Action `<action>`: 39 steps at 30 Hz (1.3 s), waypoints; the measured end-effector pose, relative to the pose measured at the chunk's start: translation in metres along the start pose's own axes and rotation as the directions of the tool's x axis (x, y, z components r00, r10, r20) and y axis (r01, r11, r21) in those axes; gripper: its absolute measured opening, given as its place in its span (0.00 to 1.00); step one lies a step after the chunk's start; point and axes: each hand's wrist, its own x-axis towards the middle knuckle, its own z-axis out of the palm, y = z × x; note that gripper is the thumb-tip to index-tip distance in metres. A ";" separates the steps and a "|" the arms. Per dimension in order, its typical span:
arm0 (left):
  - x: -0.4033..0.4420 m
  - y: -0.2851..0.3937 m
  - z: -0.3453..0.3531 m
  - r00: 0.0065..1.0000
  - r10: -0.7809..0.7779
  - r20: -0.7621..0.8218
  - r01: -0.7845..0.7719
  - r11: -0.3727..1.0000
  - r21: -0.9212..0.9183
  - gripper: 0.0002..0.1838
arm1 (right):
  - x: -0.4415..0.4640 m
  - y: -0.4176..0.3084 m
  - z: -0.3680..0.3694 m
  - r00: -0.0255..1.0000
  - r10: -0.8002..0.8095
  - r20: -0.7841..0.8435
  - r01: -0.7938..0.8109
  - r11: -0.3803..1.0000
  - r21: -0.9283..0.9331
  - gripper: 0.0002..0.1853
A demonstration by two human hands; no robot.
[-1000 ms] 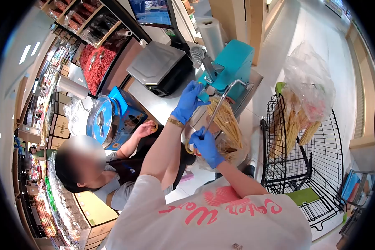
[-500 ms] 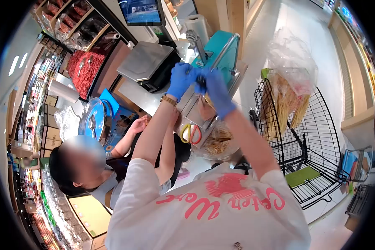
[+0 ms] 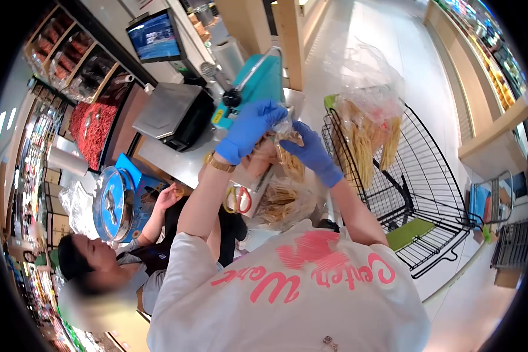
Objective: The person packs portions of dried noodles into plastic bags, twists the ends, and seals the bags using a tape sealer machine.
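Observation:
My left hand (image 3: 252, 130), in a blue glove with a watch at the wrist, is closed on the gathered neck of a clear plastic bag (image 3: 291, 166) of pale dried sticks. My right hand (image 3: 312, 151), also gloved in blue, grips the same bag from the right, just below the neck. Behind my left hand stands a teal machine (image 3: 256, 82) with a metal lever and a black knob (image 3: 232, 98); neither hand touches the knob. Nearer to me are scissors (image 3: 237, 200) with yellow and red handles, and a larger clear bag (image 3: 284, 202) of similar sticks.
A scale (image 3: 169, 111) and a screen (image 3: 152, 36) stand on the left. Beside a round blue tub (image 3: 112, 202) sits another person, one bare hand (image 3: 169, 195) raised. To my right, a black wire cart (image 3: 422, 193) carries a bag of long dried sticks (image 3: 364, 141).
My right hand has left the black knob of the teal machine. Both hands are now nearer to me, at the bag's neck. My view has shifted, and the other person's head has lowered.

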 end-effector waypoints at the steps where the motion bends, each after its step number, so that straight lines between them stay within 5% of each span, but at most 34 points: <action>1: 0.004 0.013 0.013 0.998 0.037 0.041 -0.035 0.998 -0.057 0.07 | -0.004 -0.002 -0.008 0.999 0.001 -0.038 0.004 0.992 0.129 0.19; 2: 0.011 0.021 0.025 0.997 0.036 0.063 -0.032 0.998 -0.057 0.07 | -0.006 -0.005 -0.019 0.997 0.005 -0.076 0.015 0.967 0.256 0.18; 4: 0.022 0.035 0.040 0.988 0.138 0.069 -0.114 0.953 -0.281 0.07 | -0.004 -0.024 -0.040 0.986 -0.073 -0.150 0.096 0.984 0.152 0.15; 6: 0.027 0.062 0.054 0.986 0.147 0.082 -0.111 0.933 -0.342 0.09 | 0.000 -0.045 -0.055 0.983 -0.078 -0.164 0.118 0.962 0.247 0.12; 8: 0.028 0.104 0.084 0.904 0.393 0.165 -0.283 0.843 -0.458 0.10 | -0.002 -0.074 -0.083 0.977 -0.069 -0.200 0.140 0.919 0.369 0.10; 9: 0.033 0.115 0.092 0.900 0.397 0.180 -0.279 0.842 -0.462 0.10 | -0.004 -0.080 -0.094 0.980 -0.013 -0.200 0.104 0.887 0.450 0.10; 12: 0.042 0.130 0.101 0.843 0.444 0.304 -0.456 0.889 -0.034 0.11 | -0.007 -0.089 -0.121 0.987 0.029 -0.156 0.045 0.892 0.450 0.11; 15: 0.056 0.129 0.116 0.868 0.404 0.288 -0.328 0.903 -0.279 0.11 | -0.016 -0.109 -0.137 0.970 0.200 -0.138 -0.120 0.889 0.442 0.16; 19: 0.069 0.129 0.134 0.830 0.453 0.326 -0.283 0.845 -0.454 0.09 | -0.019 -0.138 -0.162 0.998 0.063 -0.003 -0.053 0.864 0.501 0.19; 22: 0.072 0.143 0.151 0.867 0.389 0.312 -0.297 0.905 -0.303 0.09 | -0.025 -0.137 -0.182 0.997 0.069 -0.039 -0.046 0.901 0.431 0.19; 24: 0.077 0.152 0.169 0.743 0.580 0.333 -0.530 0.815 -0.234 0.10 | -0.033 -0.136 -0.197 0.989 -0.038 -0.140 0.084 0.937 0.340 0.19; 25: 0.078 0.161 0.172 0.768 0.564 0.302 -0.586 0.810 -0.023 0.14 | -0.037 -0.141 -0.203 0.940 -0.112 -0.322 0.200 0.945 0.258 0.17; 27: 0.087 0.163 0.166 0.711 0.629 0.315 -0.603 0.775 -0.187 0.21 | -0.035 -0.178 -0.237 0.896 0.088 -0.435 -0.088 0.996 0.022 0.16; 28: 0.089 0.161 0.160 0.695 0.657 0.292 -0.617 0.754 -0.228 0.22 | -0.038 -0.171 -0.252 0.834 -0.074 -0.546 0.081 0.997 -0.011 0.18; 29: 0.092 0.152 0.154 0.687 0.664 0.296 -0.635 0.746 -0.201 0.25 | -0.038 -0.179 -0.268 0.799 -0.099 -0.592 0.033 0.992 -0.122 0.20; 32: 0.092 0.104 0.149 0.778 0.542 0.317 -0.494 0.840 -0.225 0.25 | -0.050 -0.153 -0.315 0.707 -0.144 -0.692 0.016 0.982 -0.187 0.25; 35: 0.079 0.038 0.150 0.876 0.297 0.379 -0.284 0.954 -0.093 0.25 | -0.073 -0.075 -0.359 0.762 -0.111 -0.638 -0.073 0.964 -0.255 0.23; 36: 0.073 0.017 0.149 0.879 0.229 0.418 -0.201 0.973 -0.110 0.25 | -0.082 -0.044 -0.357 0.773 -0.088 -0.629 -0.044 0.981 -0.191 0.22; 39: 0.067 -0.021 0.154 0.905 0.104 0.412 -0.090 0.995 -0.053 0.25 | -0.092 0.048 -0.355 0.648 0.348 -0.678 -0.245 0.937 0.248 0.19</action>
